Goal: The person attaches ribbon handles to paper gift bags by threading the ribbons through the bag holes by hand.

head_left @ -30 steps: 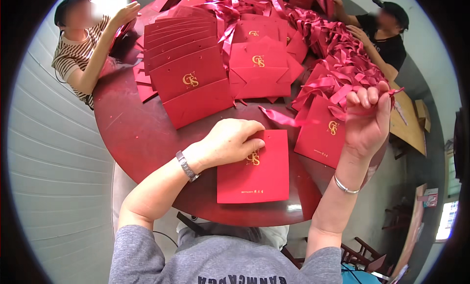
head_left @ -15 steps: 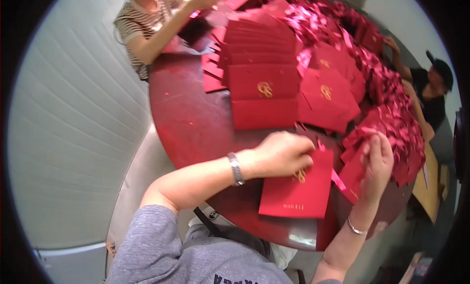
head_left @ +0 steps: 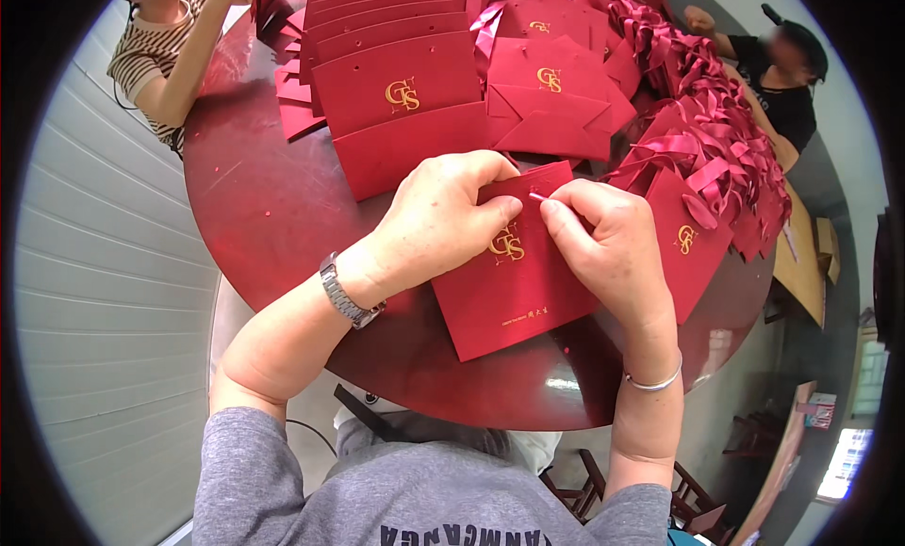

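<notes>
A flat red paper gift bag (head_left: 517, 296) with a gold emblem lies tilted on the table's near part. My left hand (head_left: 429, 226) is closed on its top edge, thumb in front and fingers behind. At the bag's upper right, my right hand (head_left: 617, 249) pinches a thin pink ribbon end (head_left: 538, 198) between thumb and forefinger, close to the top edge. Whether the ribbon passes through a hole there is hidden by the fingers. Just right of that hand lies another red bag (head_left: 696, 235), beside a heap of bags with satin ribbon handles (head_left: 721, 169).
Beyond my hands, a fanned stack of flat red bags (head_left: 405, 65) and a second pile (head_left: 551, 84) cover the round dark-red table (head_left: 255, 193). One person (head_left: 165, 70) works at the far left, another in black (head_left: 782, 94) at the far right.
My right hand has come left from the ribboned bags to the top of the bag and now pinches a ribbon end. The bag has turned slightly, and the whole view has shifted.
</notes>
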Demonstrator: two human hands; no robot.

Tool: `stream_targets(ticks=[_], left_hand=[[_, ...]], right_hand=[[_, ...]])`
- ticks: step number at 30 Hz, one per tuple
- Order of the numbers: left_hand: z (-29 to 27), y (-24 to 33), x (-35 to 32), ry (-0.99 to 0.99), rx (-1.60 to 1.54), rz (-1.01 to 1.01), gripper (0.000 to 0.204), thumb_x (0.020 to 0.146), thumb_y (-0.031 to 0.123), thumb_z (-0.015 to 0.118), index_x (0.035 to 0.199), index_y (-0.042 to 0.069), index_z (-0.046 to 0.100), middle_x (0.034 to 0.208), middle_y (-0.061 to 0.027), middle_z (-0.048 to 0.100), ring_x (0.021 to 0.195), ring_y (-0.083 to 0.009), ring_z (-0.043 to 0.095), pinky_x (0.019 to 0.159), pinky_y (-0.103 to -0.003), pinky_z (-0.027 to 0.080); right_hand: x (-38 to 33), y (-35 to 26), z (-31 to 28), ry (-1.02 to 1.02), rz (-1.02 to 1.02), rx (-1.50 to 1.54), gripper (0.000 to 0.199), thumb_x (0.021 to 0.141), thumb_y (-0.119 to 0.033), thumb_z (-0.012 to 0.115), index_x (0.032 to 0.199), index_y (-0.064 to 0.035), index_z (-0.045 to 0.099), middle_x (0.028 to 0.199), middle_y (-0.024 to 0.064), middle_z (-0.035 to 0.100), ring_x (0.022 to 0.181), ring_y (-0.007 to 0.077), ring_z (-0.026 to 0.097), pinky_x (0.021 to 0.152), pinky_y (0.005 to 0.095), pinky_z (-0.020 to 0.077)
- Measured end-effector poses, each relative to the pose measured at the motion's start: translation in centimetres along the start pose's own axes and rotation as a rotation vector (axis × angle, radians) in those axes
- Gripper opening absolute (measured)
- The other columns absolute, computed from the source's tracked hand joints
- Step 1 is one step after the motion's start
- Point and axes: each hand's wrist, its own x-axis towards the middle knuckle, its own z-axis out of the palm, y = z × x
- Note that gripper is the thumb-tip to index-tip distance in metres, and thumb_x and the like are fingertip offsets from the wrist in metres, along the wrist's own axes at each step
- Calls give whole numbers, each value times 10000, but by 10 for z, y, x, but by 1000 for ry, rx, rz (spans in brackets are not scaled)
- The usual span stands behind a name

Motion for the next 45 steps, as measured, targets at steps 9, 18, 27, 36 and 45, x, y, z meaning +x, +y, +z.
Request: stream_targets(ticks=[9,18,27,36,45], left_hand=[[3,4,-4,96,104,52,188,837,153,661,973,23,670,850,-180,681,812,-364,667,710,-438,529],[-2,6,-10,160,284,112,161,811,125,643,940,33,666,855,-199,665,802,-382,666,683,-439,543],[12,3,-17,205,214,290,112,796,133,628,790,28,586,732,-169,651,693,-364,655,619,-471,506],[7,2,-9,61,190,227,165,815,134,655,926,13,636,814,-189,658,771,-386,655,676,-474,526],[-33,-10,3,-442,-606,-136,338,1004,259,568,1207,-2,639,1149,-87,668,1041,-144,613,909,-283,486]], right_hand=[[0,-7,8,63,51,-86,119,842,-75,649,776,24,639,631,143,577,528,151,535,518,306,413],[2,-24,23,138,-99,-403,141,850,-150,634,749,-58,598,704,145,593,655,339,609,558,439,463],[-7,-33,9,88,-71,-379,78,822,-57,645,866,-28,587,828,152,601,742,340,609,638,412,484],[4,-11,5,18,-256,-63,219,773,30,652,983,-7,604,953,163,594,869,354,624,724,402,513],[3,-11,1,-48,-211,56,218,730,39,676,930,0,597,929,139,578,889,303,603,767,362,502]])
